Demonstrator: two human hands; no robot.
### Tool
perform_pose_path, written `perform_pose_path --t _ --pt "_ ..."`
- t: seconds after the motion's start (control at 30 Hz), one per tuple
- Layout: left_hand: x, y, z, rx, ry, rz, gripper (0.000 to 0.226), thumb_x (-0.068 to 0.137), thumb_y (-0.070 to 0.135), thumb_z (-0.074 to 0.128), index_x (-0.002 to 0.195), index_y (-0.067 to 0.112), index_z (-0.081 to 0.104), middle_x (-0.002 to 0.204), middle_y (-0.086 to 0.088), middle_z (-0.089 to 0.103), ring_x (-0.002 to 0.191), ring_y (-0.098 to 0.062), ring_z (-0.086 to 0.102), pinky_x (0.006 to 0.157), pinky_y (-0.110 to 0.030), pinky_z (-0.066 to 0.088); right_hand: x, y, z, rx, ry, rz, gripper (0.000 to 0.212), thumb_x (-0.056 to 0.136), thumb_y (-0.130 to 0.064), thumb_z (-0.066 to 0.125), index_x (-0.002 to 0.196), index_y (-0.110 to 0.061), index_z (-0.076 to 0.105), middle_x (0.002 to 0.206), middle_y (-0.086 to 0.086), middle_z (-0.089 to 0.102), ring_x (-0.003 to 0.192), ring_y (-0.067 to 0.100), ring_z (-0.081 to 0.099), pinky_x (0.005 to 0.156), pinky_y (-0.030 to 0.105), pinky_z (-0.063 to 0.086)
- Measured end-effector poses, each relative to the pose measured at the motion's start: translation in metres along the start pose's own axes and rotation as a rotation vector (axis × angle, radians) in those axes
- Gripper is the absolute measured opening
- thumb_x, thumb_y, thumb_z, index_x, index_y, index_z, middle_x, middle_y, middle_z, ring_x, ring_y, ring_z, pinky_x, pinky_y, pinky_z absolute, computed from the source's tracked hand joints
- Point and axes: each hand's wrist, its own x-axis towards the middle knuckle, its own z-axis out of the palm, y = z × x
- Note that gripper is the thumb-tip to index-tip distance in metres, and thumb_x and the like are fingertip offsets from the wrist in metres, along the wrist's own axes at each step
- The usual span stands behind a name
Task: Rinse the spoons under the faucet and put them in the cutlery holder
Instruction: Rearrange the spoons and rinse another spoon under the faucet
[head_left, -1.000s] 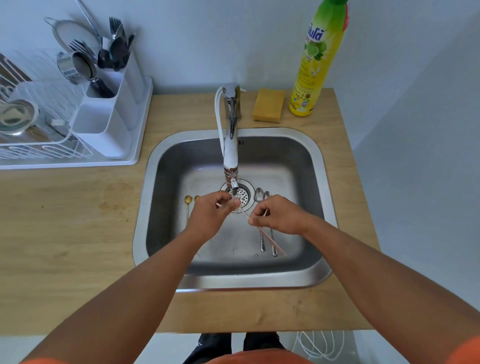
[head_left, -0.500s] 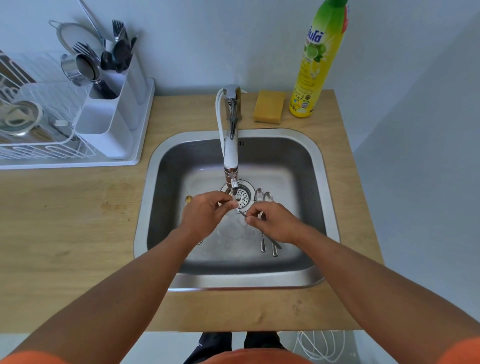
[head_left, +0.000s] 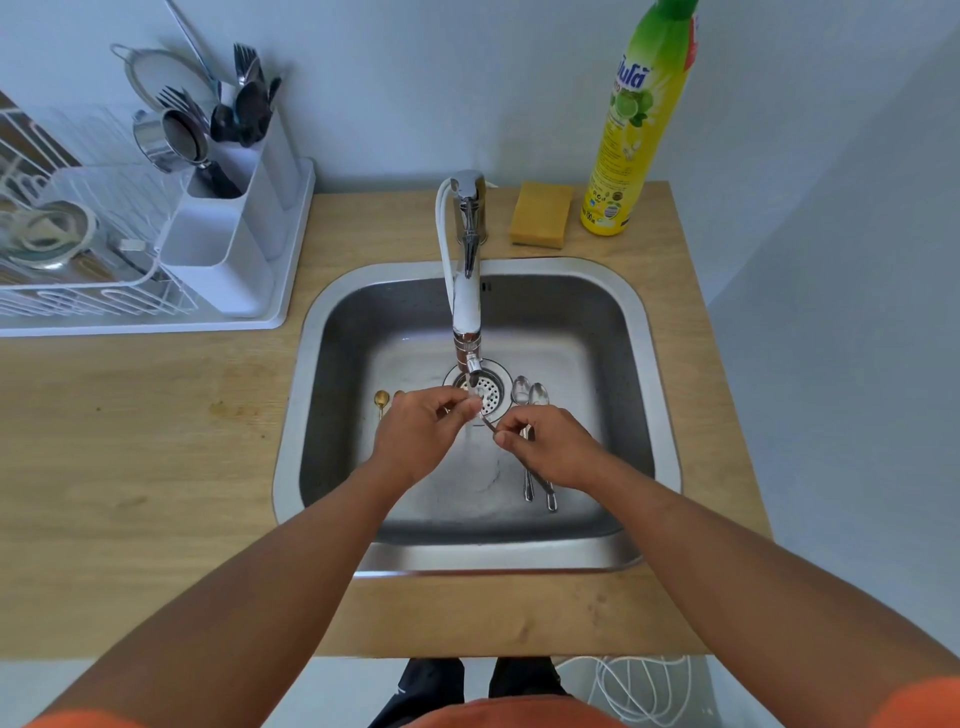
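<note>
Both my hands hold one thin spoon (head_left: 488, 423) under the faucet (head_left: 466, 291) spout, over the drain of the steel sink (head_left: 639, 332). My left hand (head_left: 423, 434) pinches its bowl end under the water. My right hand (head_left: 545, 447) pinches its handle. Two silver spoons (head_left: 530, 395) lie on the sink floor right of the drain, partly under my right hand. A gold spoon (head_left: 382, 399) lies at the left, mostly hidden by my left hand. The white cutlery holder (head_left: 234, 228) stands on the counter at the back left with forks and dark utensils in it.
A white wire dish rack (head_left: 78, 249) with a metal bowl sits left of the holder on a white tray. A yellow sponge (head_left: 540, 214) and a tall yellow-green dish soap bottle (head_left: 636, 130) stand behind the sink at the right. A wall rises at the far right.
My right hand has slid left along the spoon's handle, closer to my left hand. The handle's long free end, seen sticking out a second ago, is now hidden.
</note>
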Motion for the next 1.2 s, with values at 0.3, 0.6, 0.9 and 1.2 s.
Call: perform_pose_path --t 0.3,0.6,0.9,1.2 --pt "-0.004 0.002 0.000 -0.129 -0.017 -0.024 0.017 0.096 0.035 0.070 0.103 0.023 0.079 0.084 0.016 0.075 0.076 -0.002 0.068 0.070 -0.016 0.048 -0.003 -0.008 0.003 0.012 0.013 0.023 0.013 0.097 -0.036 0.068 0.091 -0.026 0.074 0.091 -0.015 0.072 0.087 0.005 0.064 0.083 0.037 0.055" --pt "-0.006 0.021 0.005 -0.554 -0.068 -0.378 0.028 0.106 0.043 0.053 0.106 0.031 0.078 0.100 0.010 0.078 0.071 -0.005 0.059 0.058 -0.019 0.045 -0.004 -0.014 0.004 0.103 0.018 0.006 0.011 0.098 -0.030 0.069 0.091 -0.026 0.075 0.090 -0.013 0.072 0.084 0.005 0.063 0.080 0.029 0.051" --pt "-0.018 0.013 0.016 -0.936 -0.212 -0.619 0.027 0.105 0.036 0.055 0.121 0.029 0.077 0.118 0.009 0.076 0.071 -0.010 0.042 0.057 -0.023 0.032 -0.002 -0.004 0.006 0.148 -0.099 0.035 0.013 0.097 -0.021 0.070 0.085 -0.022 0.073 0.084 -0.004 0.075 0.081 0.011 0.069 0.084 0.038 0.057" --pt "-0.014 0.026 0.013 -0.946 -0.165 -0.716 0.044 0.084 0.066 0.065 0.109 0.034 0.081 0.100 0.012 0.070 0.084 -0.016 0.045 0.062 -0.027 0.039 -0.001 -0.004 0.006 0.094 -0.133 0.001 0.013 0.100 -0.027 0.065 0.088 -0.026 0.069 0.085 -0.011 0.071 0.083 0.009 0.065 0.084 0.036 0.054"
